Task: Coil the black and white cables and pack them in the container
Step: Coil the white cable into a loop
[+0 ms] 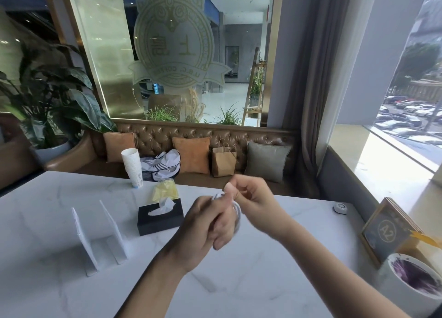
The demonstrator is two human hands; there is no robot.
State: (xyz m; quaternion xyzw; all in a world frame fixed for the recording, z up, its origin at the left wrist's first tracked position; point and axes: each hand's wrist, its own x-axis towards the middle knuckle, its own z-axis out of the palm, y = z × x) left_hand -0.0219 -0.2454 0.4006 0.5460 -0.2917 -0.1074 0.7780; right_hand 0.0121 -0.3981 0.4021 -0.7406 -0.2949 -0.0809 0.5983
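- The fingers point(222, 231) of the left hand point(208, 224) are curled closed around a bundle of white cable point(237, 218), whose loops show along the right side of that hand.
- The right hand point(251, 193) has its thumb and forefinger pinched shut on the upper part of the same white cable, just above the left hand; the two hands touch.
- Both hands are raised above the white marble table point(59, 293), near its middle.
- A black tissue box point(160, 218) sits on the table just left of the hands, with a crumpled yellow bag point(165, 191) behind it.
- Two white upright stands point(95, 234) are further left, well apart from the hands.
- A stack of paper cups point(132, 167) stands near the far edge of the table.
- A white cup point(392, 284) with a purple-stained inside is at the right, beside a framed sign point(387, 229) marked A2.
- A small round white device point(340, 208) lies near the right far edge.
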